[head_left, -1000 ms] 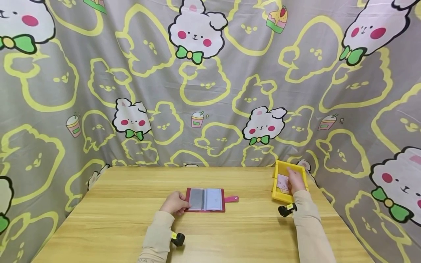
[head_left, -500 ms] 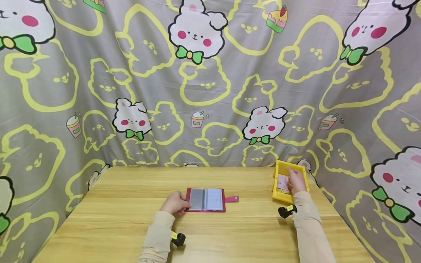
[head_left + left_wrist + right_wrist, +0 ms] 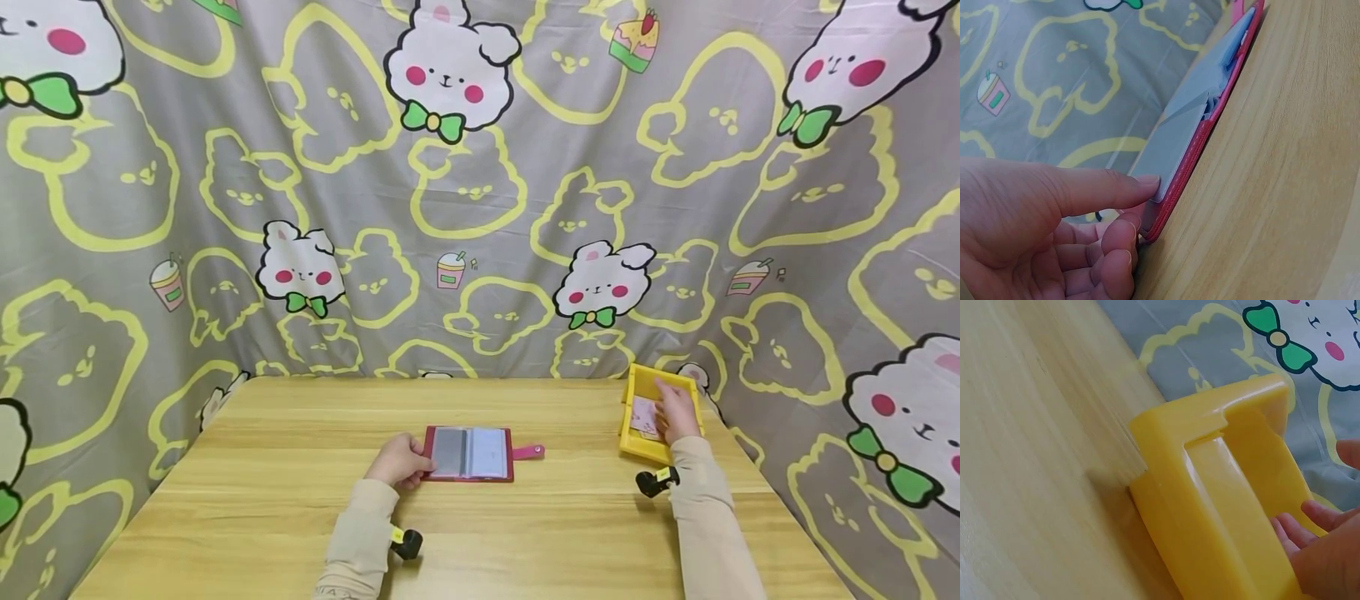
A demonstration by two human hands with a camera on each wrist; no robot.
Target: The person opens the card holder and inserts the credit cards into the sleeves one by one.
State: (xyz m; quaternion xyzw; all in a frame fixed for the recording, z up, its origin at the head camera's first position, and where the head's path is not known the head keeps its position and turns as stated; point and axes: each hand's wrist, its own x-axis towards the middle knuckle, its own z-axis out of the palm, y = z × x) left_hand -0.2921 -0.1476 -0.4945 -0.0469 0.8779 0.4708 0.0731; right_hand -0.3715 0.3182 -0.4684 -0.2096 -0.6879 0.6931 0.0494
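Note:
A small red card holder (image 3: 487,454) lies spread on the table, clear sleeves facing up and a pink snap strap at its right. My left hand (image 3: 401,462) pinches its left edge; in the left wrist view the thumb (image 3: 1116,189) lies on top, with curled fingers at the edge's corner. At the right, a yellow plastic bin (image 3: 647,450) holds a pink patterned card (image 3: 643,417). My right hand (image 3: 678,414) reaches into this bin beside the card. Its thumb and fingers (image 3: 1329,517) stand apart in the right wrist view, where the bin wall hides the card.
The wooden table (image 3: 540,533) runs back to a grey curtain (image 3: 480,200) with rabbit prints, which also hangs at both sides. Black wrist cameras stick out from both sleeves. The bin stands near the table's far right corner.
Both hands, the card holder and the bin keep nearly the same places. Inside the bin, the right hand's fingers have shifted slightly.

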